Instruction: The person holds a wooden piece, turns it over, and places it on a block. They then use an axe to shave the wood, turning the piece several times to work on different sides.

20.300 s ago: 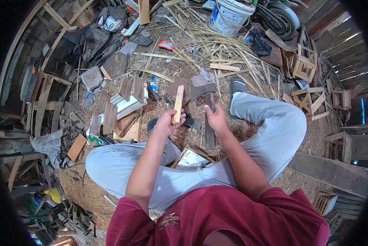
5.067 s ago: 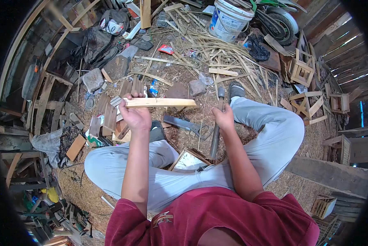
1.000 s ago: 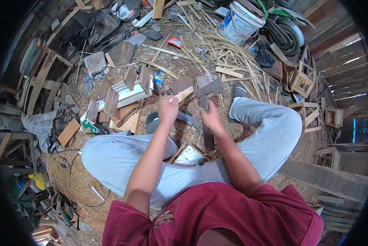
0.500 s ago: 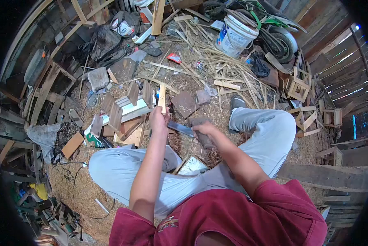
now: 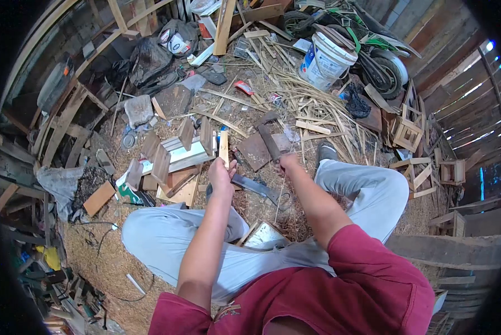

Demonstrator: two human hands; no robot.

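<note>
The person sits cross-legged on the sawdust-strewn floor [image 5: 100,245], and the left hand [image 5: 221,174] is wrapped around the lower end of a short wooden slat [image 5: 223,148], holding it upright with its free end pointing toward twelve o'clock. The right hand [image 5: 289,163] is closed on the handle of a hatchet [image 5: 268,139], whose head sits up at about eleven o'clock from that hand, over a flat brown block [image 5: 254,151] lying on the floor just beside the slat. Between the two hands, a little toward six o'clock, a long metal blade [image 5: 250,186] lies flat on the floor. At nine o'clock from the left hand stands a cluster of cut wood pieces [image 5: 172,153] leaning on pale boards. Far out at one o'clock a white bucket [image 5: 327,58] stands among a spread of thin split strips [image 5: 295,89], and at three o'clock small slatted wooden crates [image 5: 406,131] sit by the plank wall. A framed panel [image 5: 263,235] rests in the person's lap area, between the grey trouser legs.
</note>
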